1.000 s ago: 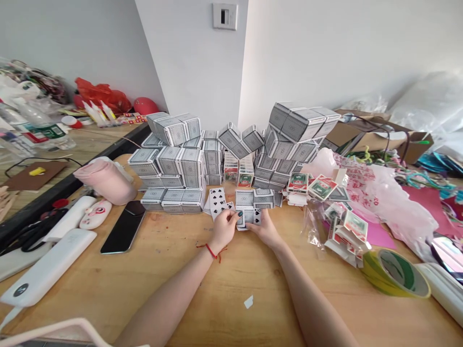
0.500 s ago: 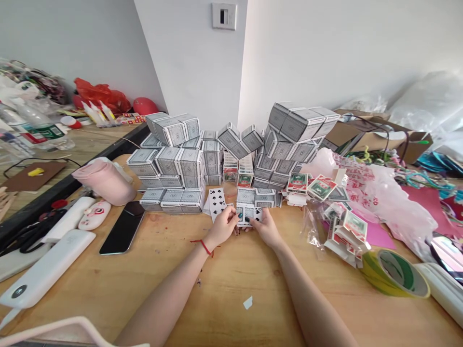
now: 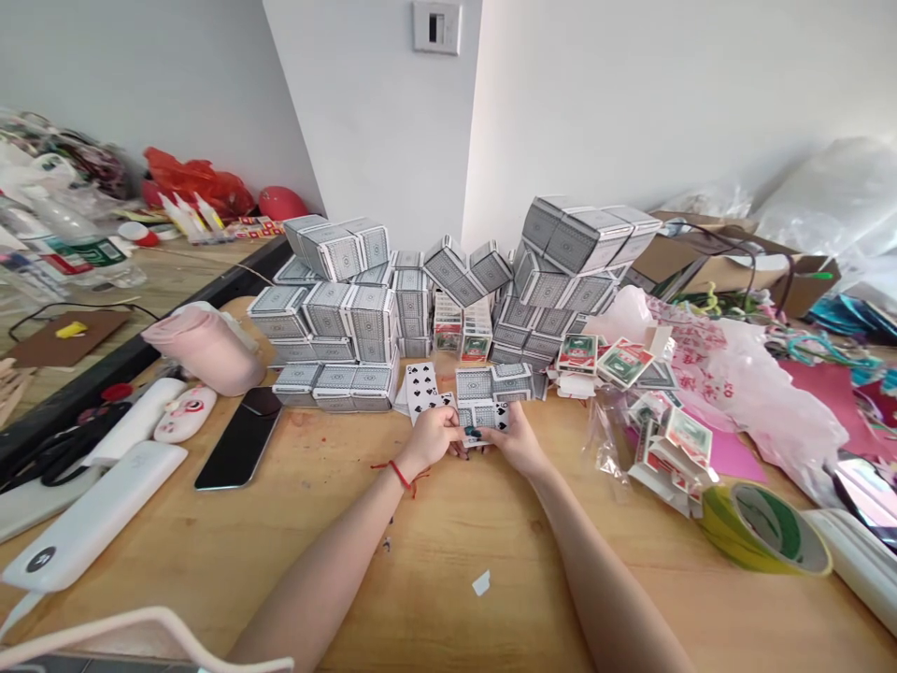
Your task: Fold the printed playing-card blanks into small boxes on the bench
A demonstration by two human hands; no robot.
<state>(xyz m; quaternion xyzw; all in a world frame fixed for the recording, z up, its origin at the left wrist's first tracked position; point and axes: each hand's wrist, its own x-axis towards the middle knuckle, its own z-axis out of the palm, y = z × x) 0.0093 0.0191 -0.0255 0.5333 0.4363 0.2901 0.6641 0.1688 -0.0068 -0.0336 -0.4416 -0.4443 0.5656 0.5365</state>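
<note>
- head view: we have a card piece (image 3: 483, 415) between our hands, low over the middle of the table (image 3: 420, 581); it shows patterned backs and, at its right end, a spade face.
- our left hand (image 3: 430, 437) is pinched on the left end of it and our right hand (image 3: 520, 442) grips the right end, thumbs close together near the lower edge; we cannot tell how the fingers underneath lie.
- we judge this piece unfinished: it does not look like a closed block, though our hands hide part of it.
- just beyond it sits a patterned block (image 3: 474, 384); we cannot tell whether the two touch.
- beside our left hand lie loose cards (image 3: 421, 383), face up and, as far as we can see, not folded.
- further back, much looks done: a left stack (image 3: 327, 313) and a right stack (image 3: 592, 240) of patterned blocks rise in layers, with tilted blocks (image 3: 448, 268) between them, above rows of red-and-green packs (image 3: 476, 349).
- with cards lying loose, we judge the folding only partly done.
- on our right are opened cartons (image 3: 690, 434) and a tape roll (image 3: 719, 535); on our left, a phone (image 3: 238, 441).
</note>
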